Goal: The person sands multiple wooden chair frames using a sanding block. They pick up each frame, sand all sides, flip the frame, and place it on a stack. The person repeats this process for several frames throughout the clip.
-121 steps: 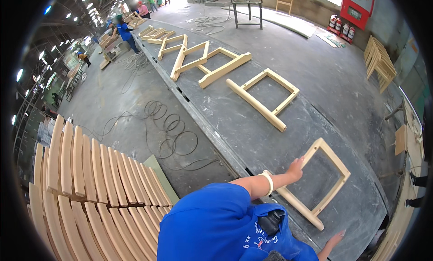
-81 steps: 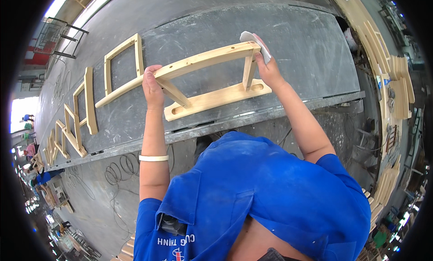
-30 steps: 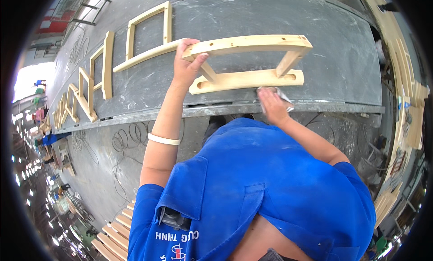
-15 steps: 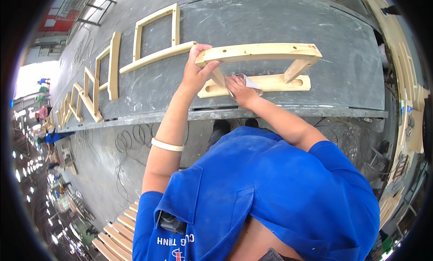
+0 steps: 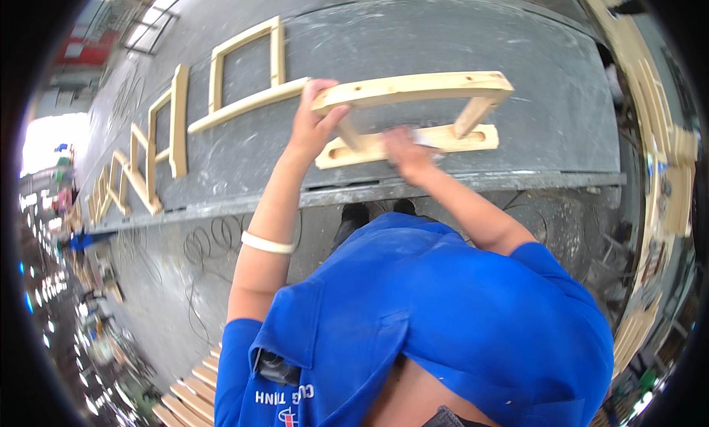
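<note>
A pale wooden frame [image 5: 421,89] stands on the grey table in front of me, its curved top rail joined by two short posts to a slotted lower board [image 5: 469,137]. My left hand [image 5: 316,124] is closed round the left end of the top rail. Lower down, my right hand [image 5: 406,154], blurred by motion, presses a folded piece of sandpaper [image 5: 422,139] onto the middle of the lower board, between the posts. Its fingers partly cover the sheet.
Another wooden frame [image 5: 277,54] lies flat on the table [image 5: 561,87] behind my left hand. Further left, several similar frames [image 5: 179,124] stretch in a row. Cables [image 5: 203,242] coil on the floor, and wooden slats [image 5: 196,390] lie at lower left.
My right hand has slid rightward along the lower board with the sandpaper. The left hand keeps its grip on the top rail. The whole view has shifted slightly.
</note>
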A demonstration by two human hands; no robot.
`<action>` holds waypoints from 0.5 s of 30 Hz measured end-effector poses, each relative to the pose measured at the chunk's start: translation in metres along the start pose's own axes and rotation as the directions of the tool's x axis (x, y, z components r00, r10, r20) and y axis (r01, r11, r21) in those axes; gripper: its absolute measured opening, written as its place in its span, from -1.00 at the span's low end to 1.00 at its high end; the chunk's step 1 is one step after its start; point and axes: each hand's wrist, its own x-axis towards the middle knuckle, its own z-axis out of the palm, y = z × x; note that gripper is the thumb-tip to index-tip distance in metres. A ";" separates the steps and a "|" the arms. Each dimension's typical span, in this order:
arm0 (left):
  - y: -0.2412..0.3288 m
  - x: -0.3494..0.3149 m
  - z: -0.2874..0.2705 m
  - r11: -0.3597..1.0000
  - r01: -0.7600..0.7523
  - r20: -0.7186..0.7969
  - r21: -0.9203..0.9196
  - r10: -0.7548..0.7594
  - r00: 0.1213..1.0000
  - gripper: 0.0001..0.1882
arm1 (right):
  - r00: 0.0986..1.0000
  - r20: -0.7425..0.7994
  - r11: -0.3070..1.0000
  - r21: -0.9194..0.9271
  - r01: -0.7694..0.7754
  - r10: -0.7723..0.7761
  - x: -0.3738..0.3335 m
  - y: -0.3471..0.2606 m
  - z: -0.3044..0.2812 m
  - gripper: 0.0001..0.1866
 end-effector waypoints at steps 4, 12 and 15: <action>-0.001 0.003 0.005 0.992 0.072 0.011 -0.103 -0.072 0.997 -0.59 | 0.918 -0.132 0.926 0.103 -0.362 0.374 -0.034 0.040 -0.020 -0.51; 0.001 0.004 0.002 0.994 0.080 0.046 -0.075 -0.077 0.996 -0.58 | 0.990 0.129 0.998 0.012 0.058 -0.059 -0.012 -0.034 0.001 -0.42; 0.003 0.003 0.003 0.993 0.093 0.060 -0.079 -0.088 0.994 -0.59 | 0.997 0.065 0.998 -0.064 -0.023 0.027 -0.038 0.022 -0.032 -0.44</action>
